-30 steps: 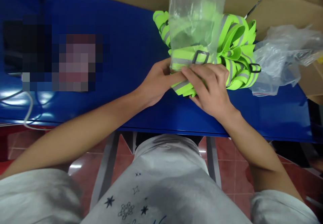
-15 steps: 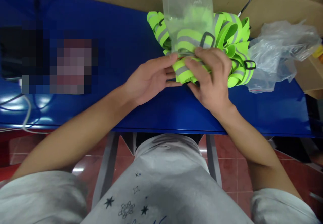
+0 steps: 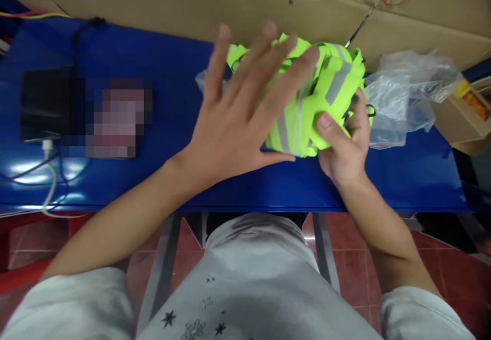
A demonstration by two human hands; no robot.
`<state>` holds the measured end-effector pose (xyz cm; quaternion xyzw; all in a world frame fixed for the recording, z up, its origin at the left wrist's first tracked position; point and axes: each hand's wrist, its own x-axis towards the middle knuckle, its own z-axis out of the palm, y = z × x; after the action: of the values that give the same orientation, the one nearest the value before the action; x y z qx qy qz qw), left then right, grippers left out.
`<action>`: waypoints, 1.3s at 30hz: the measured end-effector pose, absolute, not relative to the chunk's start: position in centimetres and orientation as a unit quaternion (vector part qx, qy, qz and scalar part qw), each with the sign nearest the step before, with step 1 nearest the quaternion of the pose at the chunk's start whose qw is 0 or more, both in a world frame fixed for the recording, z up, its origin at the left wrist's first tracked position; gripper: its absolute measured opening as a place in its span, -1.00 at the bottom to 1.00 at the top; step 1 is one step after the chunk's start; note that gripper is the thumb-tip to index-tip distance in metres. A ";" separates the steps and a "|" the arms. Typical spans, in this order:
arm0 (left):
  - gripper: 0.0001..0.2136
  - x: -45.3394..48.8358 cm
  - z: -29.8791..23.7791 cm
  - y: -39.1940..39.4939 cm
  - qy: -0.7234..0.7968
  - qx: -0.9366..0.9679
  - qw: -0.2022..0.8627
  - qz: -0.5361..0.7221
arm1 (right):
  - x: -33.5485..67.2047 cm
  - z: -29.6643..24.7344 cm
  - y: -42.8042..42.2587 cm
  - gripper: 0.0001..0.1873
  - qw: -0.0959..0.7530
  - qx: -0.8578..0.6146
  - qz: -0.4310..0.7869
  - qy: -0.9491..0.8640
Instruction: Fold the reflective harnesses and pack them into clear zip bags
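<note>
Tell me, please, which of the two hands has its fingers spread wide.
The left hand, whose fingers fan out in front of the green straps; the right hand instead has its fingers curled, with its thumb against the straps.

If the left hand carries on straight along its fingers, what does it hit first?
Probably the green straps: the left hand overlaps them in view, though this one view can't settle whether it touches. Past the straps, the cardboard lies in line.

Packing workshop, by look: blue worktable (image 3: 172, 94), cardboard (image 3: 192, 2) behind, clear plastic bags (image 3: 406, 92), reflective straps (image 3: 338, 83), tiled floor (image 3: 351, 273).
</note>
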<state>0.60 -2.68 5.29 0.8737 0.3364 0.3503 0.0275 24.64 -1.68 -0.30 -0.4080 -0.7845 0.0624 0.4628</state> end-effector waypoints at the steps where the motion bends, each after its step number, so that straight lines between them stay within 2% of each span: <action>1: 0.02 1.1 5.4 -2.5 0.332 0.885 0.021 0.326 | 24.4 -0.1 -1.9 -0.37 0.465 -0.416 0.060 -0.779; 4: 0.03 2.0 5.3 -1.8 0.369 0.881 0.092 0.283 | 24.1 0.7 -2.3 -0.40 0.482 -0.440 0.054 -0.756; 7: 0.11 2.3 4.6 -1.6 0.409 0.860 0.147 0.268 | 24.2 1.3 -2.4 -0.51 0.469 -0.439 0.072 -0.763; 9: 0.13 2.3 4.1 -1.7 0.419 0.862 0.131 0.255 | 24.1 1.3 -2.5 -0.57 0.447 -0.435 0.087 -0.777; 12: 0.04 2.3 3.8 -2.1 0.416 0.875 0.078 0.235 | 23.5 1.1 -2.8 -0.59 0.426 -0.404 0.097 -0.804; 17: 0.00 2.2 4.2 -3.0 0.428 0.884 -0.011 0.188 | 22.5 1.6 -3.4 -0.65 0.454 -0.379 0.141 -0.794; 21: 0.00 2.1 4.3 -3.3 0.431 0.883 -0.019 0.186 | 22.7 2.0 -3.2 -0.75 0.503 -0.367 0.150 -0.768; 24: -0.03 2.6 4.0 -3.3 0.434 0.882 -0.003 0.181 | 22.8 1.9 -3.3 -0.80 0.495 -0.374 0.139 -0.772; 27: -0.13 3.1 3.8 -3.2 0.451 0.872 0.033 0.188 | 22.4 1.7 -3.8 -0.78 0.475 -0.368 0.153 -0.785; 31: -0.22 3.1 4.3 -3.2 0.468 0.848 0.065 0.240 | 21.9 1.7 -4.6 -0.59 0.480 -0.338 0.202 -0.784; 34: -0.26 3.0 4.6 -3.3 0.475 0.834 0.087 0.267 | 22.0 2.1 -4.6 -0.54 0.434 -0.281 0.258 -0.816; 37: -0.31 3.4 4.5 -3.6 0.469 0.845 0.090 0.241 | 22.3 2.3 -4.1 -0.70 0.368 -0.249 0.262 -0.856; 39: -0.28 3.3 4.5 -3.9 0.450 0.861 0.084 0.220 | 22.6 2.4 -3.8 -0.77 0.350 -0.245 0.282 -0.859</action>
<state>3.28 -3.90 4.48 0.8613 0.4504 0.2196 0.0841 22.58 -3.79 2.45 -0.2452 -0.8590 0.2817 0.3501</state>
